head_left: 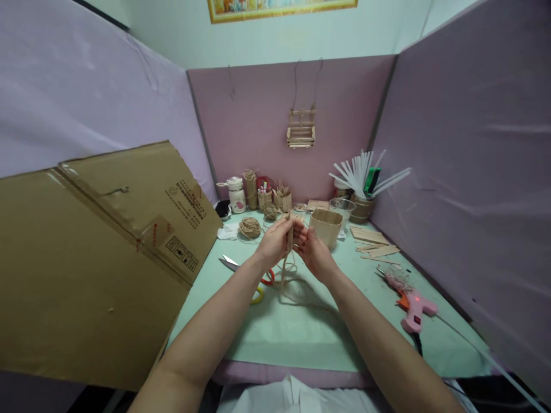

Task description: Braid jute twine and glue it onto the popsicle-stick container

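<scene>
In the head view, my left hand (274, 241) is closed on a strip of brown jute twine (290, 236), pinched between thumb and fingers in front of me. My right hand (316, 255) faces it from the other side, fingers curled in at the twine; their exact grip is partly hidden. Loose strands trail down from the hands onto the table. Under my left forearm lie scissors (267, 277) with red and yellow handles and the blades pointing left. Just behind my right hand stands a box of wooden craft sticks (326, 227).
A ball of twine (249, 228) sits at back left. At right are flat wooden sticks (374, 242) and a pink glue gun (413, 304) with its cord. A bucket of white glue sticks (361, 206) stands behind. A large cardboard sheet (107, 258) leans at left.
</scene>
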`<state>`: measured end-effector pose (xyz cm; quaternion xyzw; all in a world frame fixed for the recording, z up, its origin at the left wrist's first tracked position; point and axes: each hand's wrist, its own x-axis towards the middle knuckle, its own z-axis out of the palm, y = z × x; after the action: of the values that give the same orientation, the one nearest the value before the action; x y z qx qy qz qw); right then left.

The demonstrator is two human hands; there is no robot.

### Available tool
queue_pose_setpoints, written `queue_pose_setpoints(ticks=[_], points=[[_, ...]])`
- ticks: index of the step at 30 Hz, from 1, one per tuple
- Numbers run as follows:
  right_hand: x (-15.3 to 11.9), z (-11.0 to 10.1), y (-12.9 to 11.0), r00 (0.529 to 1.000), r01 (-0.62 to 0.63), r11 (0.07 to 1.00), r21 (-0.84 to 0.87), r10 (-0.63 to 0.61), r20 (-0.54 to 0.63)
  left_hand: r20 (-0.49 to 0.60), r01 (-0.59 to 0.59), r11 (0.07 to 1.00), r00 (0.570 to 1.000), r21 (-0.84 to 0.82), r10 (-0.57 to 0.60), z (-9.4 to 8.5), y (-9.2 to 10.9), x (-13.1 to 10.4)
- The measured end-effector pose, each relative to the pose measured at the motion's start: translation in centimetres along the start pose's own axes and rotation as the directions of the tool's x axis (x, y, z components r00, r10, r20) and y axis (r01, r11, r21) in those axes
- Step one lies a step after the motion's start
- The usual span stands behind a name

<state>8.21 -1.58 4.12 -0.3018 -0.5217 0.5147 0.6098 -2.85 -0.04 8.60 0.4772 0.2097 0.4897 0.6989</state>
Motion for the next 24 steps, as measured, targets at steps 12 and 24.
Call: queue_pose_setpoints(ticks=[12, 24], points=[[2.3, 0.5, -6.4, 0.998, 0.045, 0.976, -0.211, -0.034, 0.058, 0.102, -0.139, 0.99, 0.986, 0.03, 0.135, 3.7, 7.6, 3.5], [-0.1, -2.4, -4.0, 0.903, -0.365, 0.921, -0.134, 0.386, 0.188, -0.351, -0.106, 0.957, 0.936, -0.271, 0.004, -2.1, 13.9, 7.4]])
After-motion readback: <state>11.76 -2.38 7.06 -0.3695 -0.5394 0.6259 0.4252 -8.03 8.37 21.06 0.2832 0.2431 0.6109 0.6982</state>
